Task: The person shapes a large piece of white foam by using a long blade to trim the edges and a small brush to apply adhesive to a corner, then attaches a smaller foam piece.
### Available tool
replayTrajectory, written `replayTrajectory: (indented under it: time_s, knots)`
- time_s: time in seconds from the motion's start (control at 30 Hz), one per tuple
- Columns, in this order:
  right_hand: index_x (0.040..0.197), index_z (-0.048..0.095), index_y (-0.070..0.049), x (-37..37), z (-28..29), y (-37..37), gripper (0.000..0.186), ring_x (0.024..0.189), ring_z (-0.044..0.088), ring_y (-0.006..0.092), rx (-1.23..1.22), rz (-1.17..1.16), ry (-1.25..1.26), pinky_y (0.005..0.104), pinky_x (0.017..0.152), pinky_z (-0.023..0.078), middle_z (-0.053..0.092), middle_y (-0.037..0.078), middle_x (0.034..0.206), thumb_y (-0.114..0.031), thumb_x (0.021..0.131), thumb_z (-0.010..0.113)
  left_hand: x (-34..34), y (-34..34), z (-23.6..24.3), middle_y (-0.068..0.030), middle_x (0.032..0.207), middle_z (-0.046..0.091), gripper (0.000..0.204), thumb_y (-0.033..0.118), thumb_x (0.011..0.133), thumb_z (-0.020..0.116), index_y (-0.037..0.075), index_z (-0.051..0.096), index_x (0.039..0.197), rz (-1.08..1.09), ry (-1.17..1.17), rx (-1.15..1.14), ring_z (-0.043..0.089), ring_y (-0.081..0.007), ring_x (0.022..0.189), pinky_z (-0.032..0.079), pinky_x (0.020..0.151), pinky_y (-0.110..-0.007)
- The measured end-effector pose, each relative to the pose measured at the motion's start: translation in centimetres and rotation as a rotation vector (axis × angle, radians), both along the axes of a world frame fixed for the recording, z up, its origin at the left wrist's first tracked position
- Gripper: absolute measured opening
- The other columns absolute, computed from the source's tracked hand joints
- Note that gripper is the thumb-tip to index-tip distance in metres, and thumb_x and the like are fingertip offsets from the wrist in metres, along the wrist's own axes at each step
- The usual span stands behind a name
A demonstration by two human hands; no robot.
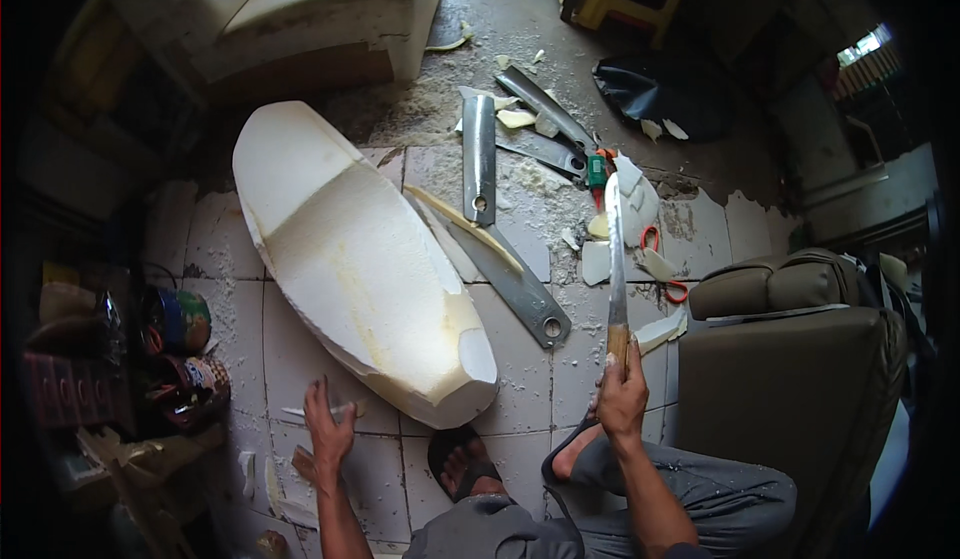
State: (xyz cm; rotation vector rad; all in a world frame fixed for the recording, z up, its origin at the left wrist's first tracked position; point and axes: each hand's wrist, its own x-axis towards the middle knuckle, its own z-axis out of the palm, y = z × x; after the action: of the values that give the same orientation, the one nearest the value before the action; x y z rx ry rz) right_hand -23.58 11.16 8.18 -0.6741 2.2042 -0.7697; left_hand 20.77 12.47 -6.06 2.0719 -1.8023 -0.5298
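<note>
A long cream-white foam block (pixel 350 259), carved like a motorcycle seat, lies slantwise on the tiles in front of me. My right hand (pixel 622 399) is wrapped round the wooden handle of a long knife (pixel 616 284). Its blade points up and away from me, apart from the foam. Beside the foam's near left edge, my left hand (pixel 328 434) has its fingers spread and holds nothing. A thin pale sliver (pixel 300 413) shows next to those fingers; whether they touch it I cannot tell.
Flat grey metal bars with holes (pixel 480 159) lie beyond the foam, among white scraps and crumbs. Near them are a green bottle (pixel 597 171) and red-handled scissors (pixel 650 237). A brown padded seat (pixel 790 389) stands at right, containers (pixel 178 319) at left, a pale sofa (pixel 320 19) behind.
</note>
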Motion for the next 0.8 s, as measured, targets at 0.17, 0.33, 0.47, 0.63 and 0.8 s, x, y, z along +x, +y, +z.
replayTrajectory:
  time_s: [0.17, 0.33, 0.47, 0.63, 0.8]
  knots:
    - [0.154, 0.039, -0.002, -2.7, -10.1, -1.0, 0.066, 0.099, 0.063, 0.0374, -0.122, 0.201, 0.703, 0.0461, 0.086, 0.052, 0.058, 0.027, 0.114, -0.015, 0.094, 0.064, -0.8, 5.4, -1.1, -0.017, 0.117, 0.063, 0.037, 0.009, 0.082, 0.077, 0.002, 0.066, 0.117, -0.013, -0.057, 0.099, 0.057, -0.0367, 0.115, 0.043, 0.102, -0.047]
    - [0.148, 0.048, 0.0, 3.0, -4.6, -3.2, 0.061, 0.097, 0.066, 0.0312, -0.265, 0.604, 0.179, 0.0394, 0.087, 0.055, 0.062, 0.017, 0.115, -0.01, 0.091, 0.069, -2.9, 2.8, 7.2, -0.0118, 0.095, 0.071, 0.025, 0.009, 0.084, 0.08, 0.003, 0.07, 0.106, 0.034, 0.373, 0.245, 0.07, -0.0265, 0.086, 0.054, 0.079, -0.038]
    - [0.158, 0.036, -0.008, 10.1, 2.8, -3.9, 0.082, 0.095, 0.069, 0.0193, -0.275, 1.016, -0.615, 0.0308, 0.083, 0.058, 0.063, 0.014, 0.126, -0.017, 0.09, 0.08, -9.6, -1.2, 15.2, -0.0095, 0.097, 0.074, 0.022, 0.008, 0.085, 0.082, 0.0, 0.071, 0.102, -0.233, 0.734, 0.168, 0.071, -0.0179, 0.085, 0.056, 0.077, -0.031]
    - [0.118, 0.074, -0.001, 5.4, 2.2, -7.0, 0.022, 0.082, 0.069, 0.0163, -0.38, 0.66, -0.502, 0.0275, 0.073, 0.057, 0.073, 0.008, 0.095, -0.007, 0.098, 0.066, -9.7, -8.6, 15.8, -0.012, 0.111, 0.074, 0.034, 0.011, 0.087, 0.081, 0.004, 0.071, 0.119, -0.353, 0.847, 0.068, 0.07, -0.0194, 0.103, 0.055, 0.089, -0.032]
    - [0.145, 0.05, -0.006, -5.6, 1.5, -11.1, 0.041, 0.087, 0.067, 0.014, -0.716, -0.364, -0.443, 0.0291, 0.071, 0.058, 0.066, 0.007, 0.108, -0.016, 0.105, 0.052, 4.6, -21.4, 4.7, -0.019, 0.134, 0.06, 0.065, 0.037, 0.093, 0.075, 0.0, 0.052, 0.141, 0.425, 0.637, -0.293, 0.059, -0.0284, 0.119, 0.048, 0.102, -0.04]
